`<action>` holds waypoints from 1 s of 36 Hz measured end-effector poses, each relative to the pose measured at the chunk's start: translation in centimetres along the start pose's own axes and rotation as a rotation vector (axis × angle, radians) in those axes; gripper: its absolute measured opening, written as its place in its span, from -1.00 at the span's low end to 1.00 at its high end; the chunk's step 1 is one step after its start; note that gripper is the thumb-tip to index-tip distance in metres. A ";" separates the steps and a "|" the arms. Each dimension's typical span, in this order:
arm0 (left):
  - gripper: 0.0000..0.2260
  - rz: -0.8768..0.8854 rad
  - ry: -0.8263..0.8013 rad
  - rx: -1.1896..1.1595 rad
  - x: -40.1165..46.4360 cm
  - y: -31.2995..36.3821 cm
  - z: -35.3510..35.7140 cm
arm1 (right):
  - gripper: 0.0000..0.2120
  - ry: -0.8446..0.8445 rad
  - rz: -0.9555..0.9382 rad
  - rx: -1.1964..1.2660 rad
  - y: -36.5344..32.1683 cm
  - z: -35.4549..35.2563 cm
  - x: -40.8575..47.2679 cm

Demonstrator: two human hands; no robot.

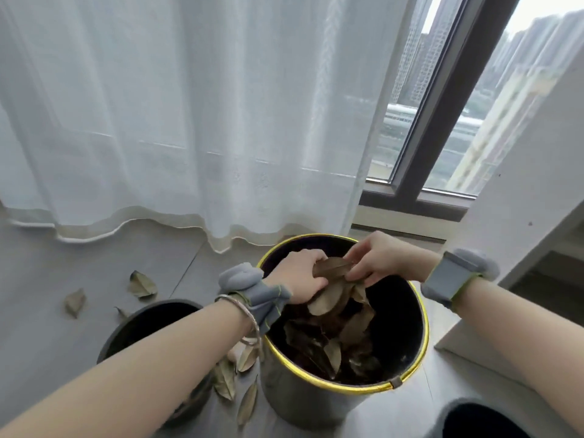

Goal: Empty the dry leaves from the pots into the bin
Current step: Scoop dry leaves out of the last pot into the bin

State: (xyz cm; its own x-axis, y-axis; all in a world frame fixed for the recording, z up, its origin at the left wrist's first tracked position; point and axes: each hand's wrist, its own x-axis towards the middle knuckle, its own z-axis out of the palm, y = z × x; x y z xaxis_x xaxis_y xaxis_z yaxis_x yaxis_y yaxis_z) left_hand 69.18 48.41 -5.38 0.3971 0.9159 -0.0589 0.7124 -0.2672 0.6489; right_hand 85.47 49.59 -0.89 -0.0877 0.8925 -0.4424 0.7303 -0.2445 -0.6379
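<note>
Bin [303,399]: grey with a gold rim, on the floor, brown leaves inside.
Left hand [298,279]: over the bin, grip closed on a bunch of dry leaves [331,295].
Right hand [376,259]: over the bin, fingers pinch the same bunch.
Pot [151,314]: dark, just left of the bin.
Loose leaves [142,284]: on the floor, left of the bin.

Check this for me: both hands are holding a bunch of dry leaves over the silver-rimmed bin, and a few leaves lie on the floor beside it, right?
Not quite: the head view shows the bin has a gold rim, not silver. The rest holds: the left hand and right hand hold a bunch of dry leaves over it, and a few fallen leaves lie on the floor beside it.
</note>
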 end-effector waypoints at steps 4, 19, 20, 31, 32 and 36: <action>-0.78 -0.027 -0.088 0.197 1.6 0.1 1.6 | -0.79 0.108 -0.025 -0.212 2.0 1.7 0.8; -0.74 -0.099 -0.381 0.497 4.0 0.1 5.8 | -0.65 0.083 0.021 -0.662 4.5 5.0 2.3; -0.73 -0.092 -0.362 0.483 3.9 0.1 5.5 | -0.63 0.081 0.017 -0.656 4.5 4.7 2.3; -0.77 0.056 -0.120 0.003 -1.1 -1.5 -2.2 | -0.70 0.144 -0.116 -0.338 0.3 2.0 2.1; -0.79 0.053 -0.090 -0.054 -1.8 -1.9 -3.1 | -0.74 0.131 -0.151 -0.274 -0.4 2.3 2.1; -0.86 0.015 0.056 -0.222 -4.3 -4.0 -6.5 | -0.84 0.103 -0.297 -0.044 -3.8 4.3 1.3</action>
State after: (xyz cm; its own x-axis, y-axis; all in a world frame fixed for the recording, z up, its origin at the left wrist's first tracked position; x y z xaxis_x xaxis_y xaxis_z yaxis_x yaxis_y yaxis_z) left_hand 60.83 47.45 -2.76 0.3701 0.9290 -0.0100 0.5596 -0.2143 0.8006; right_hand 79.65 50.07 -1.79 -0.2340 0.9568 -0.1727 0.7116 0.0475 -0.7010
